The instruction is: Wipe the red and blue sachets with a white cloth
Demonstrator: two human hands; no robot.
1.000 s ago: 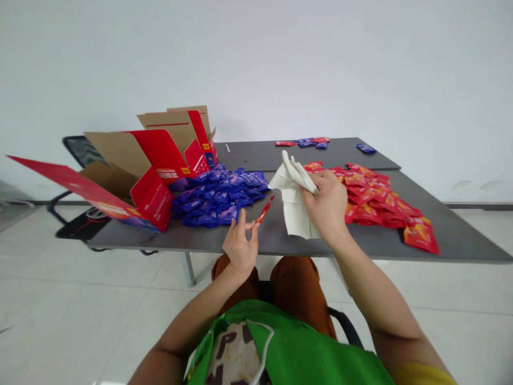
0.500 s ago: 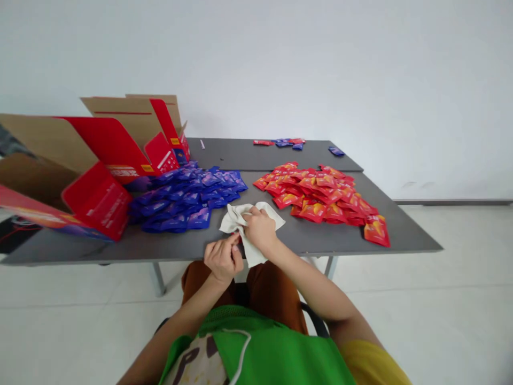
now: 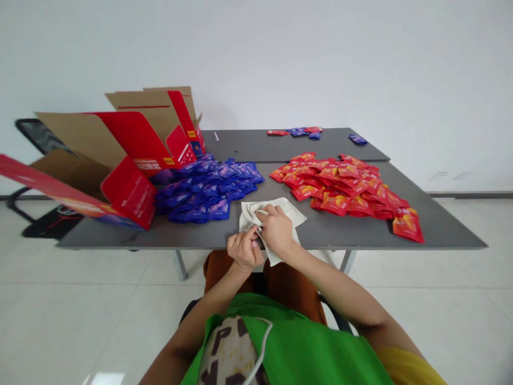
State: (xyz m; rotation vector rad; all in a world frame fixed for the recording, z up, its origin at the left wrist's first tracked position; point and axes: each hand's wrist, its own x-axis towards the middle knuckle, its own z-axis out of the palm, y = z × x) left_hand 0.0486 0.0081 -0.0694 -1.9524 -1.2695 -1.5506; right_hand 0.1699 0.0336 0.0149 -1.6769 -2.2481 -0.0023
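A white cloth bag [image 3: 286, 214] lies at the near edge of the grey table [image 3: 441, 230]. My right hand [image 3: 277, 229] is closed on the bag's near part. Just beside it, my left hand [image 3: 242, 248] pinches the bag's edge with closed fingers. The red sachet seen earlier is hidden, so I cannot tell where it is. A heap of blue sachets [image 3: 208, 184] lies to the left of the bag and a heap of red sachets [image 3: 344, 187] to the right.
An opened red and brown cardboard box [image 3: 120, 155] stands at the table's left end. A few loose sachets [image 3: 298, 131] lie on a second table at the back. A black chair [image 3: 34, 136] is behind the box. A green bag [image 3: 288, 347] rests on my lap.
A second ago my left hand held a red sachet and my right held the cloth bag up. Now the bag is down at the table edge with both hands on it.
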